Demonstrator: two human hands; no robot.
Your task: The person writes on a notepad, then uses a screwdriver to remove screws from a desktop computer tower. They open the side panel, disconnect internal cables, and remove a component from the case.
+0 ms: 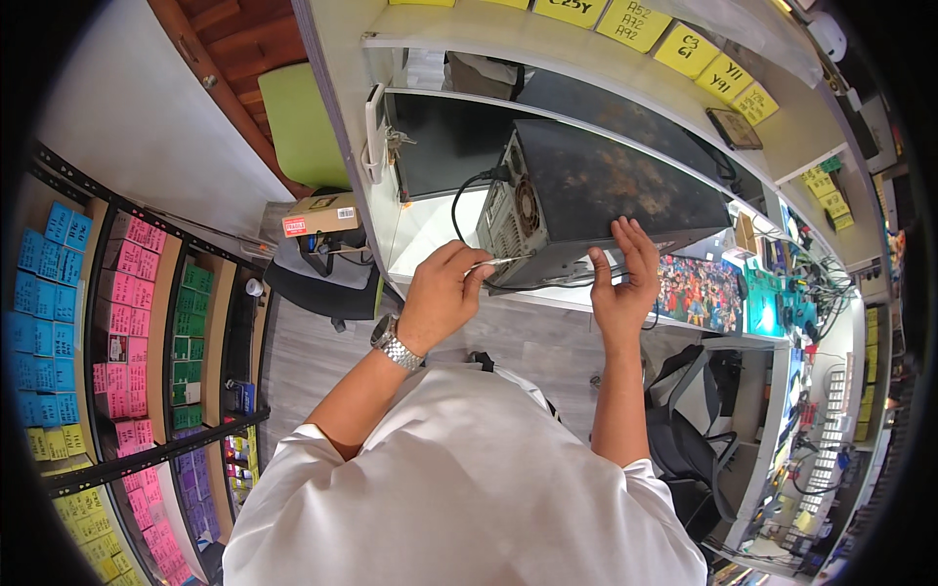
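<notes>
A black computer tower (pixel 611 186) with brownish patches on its top stands on a white bench, its metal back panel (pixel 513 210) turned to the left. My left hand (pixel 445 293), below a silver wristwatch, is closed on a thin metal tool (pixel 496 262); its tip reaches the lower edge of the back panel, and its exact kind is unclear. My right hand (pixel 625 278) rests open against the near side of the tower, thumb and fingers apart. A black power cord (pixel 459 200) runs from a plug in the back panel down beside the case.
Shelves with yellow labels (pixel 635 21) rise beyond the bench. A colourful illustrated mat (pixel 699 293) and a teal mat (pixel 767 303) lie to the right. Office chairs (pixel 689 439) stand at right and left. A rack of colour-labelled boxes (pixel 127 332) fills the left side.
</notes>
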